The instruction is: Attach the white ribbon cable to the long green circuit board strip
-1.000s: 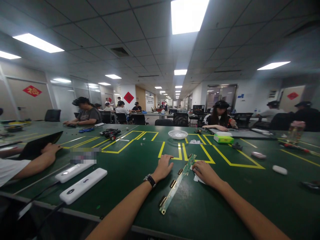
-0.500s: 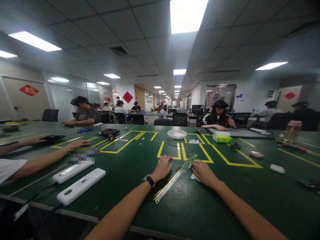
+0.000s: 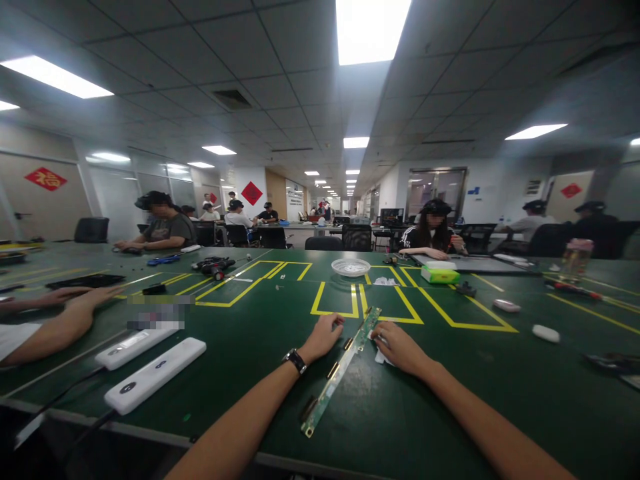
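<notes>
A long, narrow green circuit board [image 3: 341, 371] lies slantwise between my hands, its near end pointing toward me. Several dark and brass-coloured connectors line its left edge. My left hand [image 3: 323, 337] rests just left of the board, fingers loosely bent and apart, nothing in them; a watch [image 3: 295, 361] is on that wrist. To the right of the board's far part, my right hand [image 3: 400, 345] is closed with curled fingers around a crumpled white tissue [image 3: 381, 358]. Its fingertips are at the board's right edge; whether they press on it is hard to see.
A clear round dish [image 3: 351, 268] stands beyond the board, near yellow tape outlines. White power strips [image 3: 156, 375] lie to my left, beside a co-worker's arms [image 3: 65, 317]. A green-and-white pack [image 3: 440, 273] and white case [image 3: 545, 333] sit to the right. Another person works across the table.
The board's near end has shifted toward me and its far end slightly left. My right hand has moved a little left with the tissue. The co-worker's hand on the left has drawn back.
</notes>
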Action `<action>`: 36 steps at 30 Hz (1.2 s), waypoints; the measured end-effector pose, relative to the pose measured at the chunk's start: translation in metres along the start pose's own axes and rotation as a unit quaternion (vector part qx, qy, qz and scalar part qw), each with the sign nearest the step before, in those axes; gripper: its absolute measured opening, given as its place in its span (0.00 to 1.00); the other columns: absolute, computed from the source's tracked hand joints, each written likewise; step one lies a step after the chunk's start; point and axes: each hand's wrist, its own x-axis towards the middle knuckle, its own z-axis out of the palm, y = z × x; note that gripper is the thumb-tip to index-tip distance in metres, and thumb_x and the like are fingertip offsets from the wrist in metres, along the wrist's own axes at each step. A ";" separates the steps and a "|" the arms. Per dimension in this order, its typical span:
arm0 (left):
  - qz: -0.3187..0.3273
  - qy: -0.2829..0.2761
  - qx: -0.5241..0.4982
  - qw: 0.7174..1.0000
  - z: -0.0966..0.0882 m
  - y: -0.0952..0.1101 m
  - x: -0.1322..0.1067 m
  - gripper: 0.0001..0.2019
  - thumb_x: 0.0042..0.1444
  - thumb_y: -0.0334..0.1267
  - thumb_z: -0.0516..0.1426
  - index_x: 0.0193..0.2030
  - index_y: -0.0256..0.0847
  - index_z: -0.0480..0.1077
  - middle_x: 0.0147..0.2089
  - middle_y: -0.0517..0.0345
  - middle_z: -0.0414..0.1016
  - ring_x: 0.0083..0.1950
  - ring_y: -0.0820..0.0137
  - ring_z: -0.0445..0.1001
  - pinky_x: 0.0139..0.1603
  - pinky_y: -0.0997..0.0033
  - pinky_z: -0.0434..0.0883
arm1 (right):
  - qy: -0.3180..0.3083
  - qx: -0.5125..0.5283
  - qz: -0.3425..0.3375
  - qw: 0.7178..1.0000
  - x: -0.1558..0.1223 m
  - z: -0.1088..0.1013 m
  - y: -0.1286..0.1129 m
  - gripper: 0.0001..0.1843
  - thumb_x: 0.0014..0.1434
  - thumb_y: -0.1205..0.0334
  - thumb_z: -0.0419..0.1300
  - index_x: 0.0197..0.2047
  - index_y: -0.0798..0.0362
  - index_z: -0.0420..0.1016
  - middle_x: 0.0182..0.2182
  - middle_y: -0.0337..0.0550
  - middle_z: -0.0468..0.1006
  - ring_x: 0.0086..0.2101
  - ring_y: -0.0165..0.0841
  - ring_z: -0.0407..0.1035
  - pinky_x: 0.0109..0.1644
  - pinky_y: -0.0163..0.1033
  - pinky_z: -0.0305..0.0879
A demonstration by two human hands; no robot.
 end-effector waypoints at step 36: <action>0.030 -0.115 0.167 0.979 0.009 0.039 -0.024 0.23 0.57 0.43 0.56 0.59 0.43 0.63 0.49 0.46 0.67 0.51 0.57 0.65 0.51 0.62 0.63 | -0.009 -0.023 0.040 0.999 0.001 0.002 -0.010 0.13 0.57 0.62 0.56 0.46 0.55 0.73 0.44 0.51 0.72 0.47 0.41 0.64 0.53 0.44 0.59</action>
